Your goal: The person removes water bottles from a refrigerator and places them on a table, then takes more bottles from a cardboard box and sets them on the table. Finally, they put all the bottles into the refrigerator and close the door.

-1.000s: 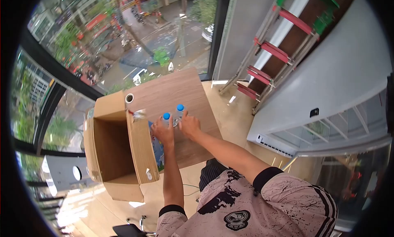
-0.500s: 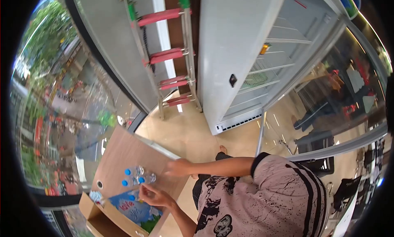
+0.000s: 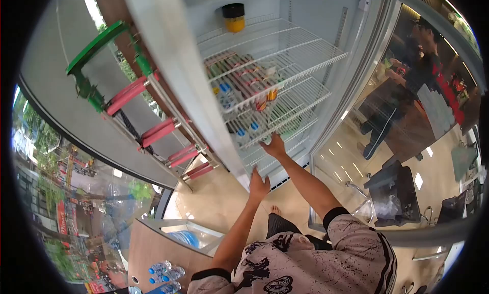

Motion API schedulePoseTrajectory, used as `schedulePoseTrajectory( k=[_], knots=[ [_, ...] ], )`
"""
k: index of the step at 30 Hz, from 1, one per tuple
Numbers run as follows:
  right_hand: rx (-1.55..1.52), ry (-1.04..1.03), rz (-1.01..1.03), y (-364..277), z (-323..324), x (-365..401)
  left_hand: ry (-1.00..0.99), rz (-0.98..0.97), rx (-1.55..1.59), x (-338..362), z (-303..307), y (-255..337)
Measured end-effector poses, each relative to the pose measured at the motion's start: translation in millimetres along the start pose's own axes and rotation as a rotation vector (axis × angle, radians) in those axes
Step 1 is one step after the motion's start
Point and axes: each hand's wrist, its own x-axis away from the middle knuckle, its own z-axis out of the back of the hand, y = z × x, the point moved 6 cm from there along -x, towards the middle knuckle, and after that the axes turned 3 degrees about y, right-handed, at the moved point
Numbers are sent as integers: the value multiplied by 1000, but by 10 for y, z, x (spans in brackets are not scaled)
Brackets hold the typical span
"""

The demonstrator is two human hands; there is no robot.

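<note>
My right hand (image 3: 274,145) reaches into the open fridge, its fingertips at the front edge of a lower wire shelf (image 3: 291,128). Thumb and fingers are apart there. Lower and to the left, my left hand (image 3: 260,186) is held by the fridge's front edge, fingers spread and nothing in them. Just beyond the right hand, blue-capped water bottles (image 3: 241,134) stand on the lower shelf. The shelf above carries rows of cans and bottles (image 3: 244,72). On the top shelf is a yellow jar (image 3: 235,23) with a black lid.
A folding ladder (image 3: 158,132) with pink-covered rungs leans left of the fridge. The open glass door (image 3: 387,116) extends to the right, a person visible through it. Several water bottles (image 3: 174,273) stand on the wooden table (image 3: 153,245) at lower left. A black chair (image 3: 392,192) is at right.
My view has swung from the table to the fridge interior. Both hands have moved from beside the table's bottles to the fridge, the right one in at a shelf.
</note>
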Motion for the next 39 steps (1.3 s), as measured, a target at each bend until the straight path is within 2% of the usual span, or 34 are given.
schedulePoseTrajectory(
  k=[1,2,3,4,6,7,8,9,10,12,13,14,15,16,17,19,20,21,23,25,27,29,31,33,34,35,36,38,39],
  knots=[
    [20,-118,13,-32,-126,-135,140,-53,-125,-261,-83,-5],
    [41,-236,29,-66,-250,-265,140,-60,-131,-487,-216,-135],
    [35,-231,33,-44,-328,-373,178,12,-341,-736,-302,-363],
    [79,-197,243,-66,-438,-431,219,88,-547,-994,-389,-616],
    [139,-17,618,80,-780,-480,610,-355,-835,-1423,-553,-1031],
    [153,125,776,217,-931,-455,450,-102,-540,-1531,-416,-878],
    [254,-15,693,61,-794,-418,360,178,-281,-1580,-293,-724],
    [254,-22,691,-14,-652,-355,362,205,-164,-1632,-259,-720],
    [114,-103,518,1,-570,-352,368,232,-49,-1683,-224,-713],
    [-58,-217,213,-76,-330,-319,392,148,0,-1655,-230,-757],
    [-63,-152,189,-54,-193,-232,401,106,23,-1641,-233,-776],
    [-68,-87,162,-11,-57,-100,418,59,-136,-1627,-270,-897],
    [-71,-82,163,-32,56,0,429,-61,-401,-1581,-338,-956],
    [-113,48,142,-67,263,101,474,-176,-670,-1523,-412,-1017],
    [-152,176,114,-71,462,240,468,-179,-672,-1469,-404,-920],
    [-188,211,31,0,685,541,288,-15,-386,-1314,-328,-629],
    [-224,242,-41,29,811,676,282,-58,-465,-1217,-311,-423],
    [-221,249,-46,-28,969,799,275,-62,-463,-1143,-245,-245],
    [-144,199,-113,-131,1285,1064,100,-20,-269,-989,-212,-2],
    [-87,161,-79,-143,1525,1361,136,-32,-269,-758,-140,138],
    [5,72,-20,-246,1725,1689,35,-91,-104,-520,-46,371],
    [8,-29,0,-419,1917,1983,73,-136,-52,-215,154,503],
    [-36,-193,-61,-672,1988,2236,-82,-97,-14,72,279,477],
    [-14,-344,26,-839,1941,2461,-268,-46,77,326,483,393],
    [-48,-448,-7,-990,1923,2574,-319,-15,117,502,577,273],
    [-159,-462,119,-1157,1895,2663,-371,9,153,659,683,173],
    [-82,-594,148,-1358,1909,2751,-298,26,151,791,887,106],
    [-85,-708,129,-1775,2035,2945,-476,105,-59,1147,1129,-37],
    [-119,-727,134,-1961,2074,3040,-438,121,-68,1258,1323,-102]
  ],
)
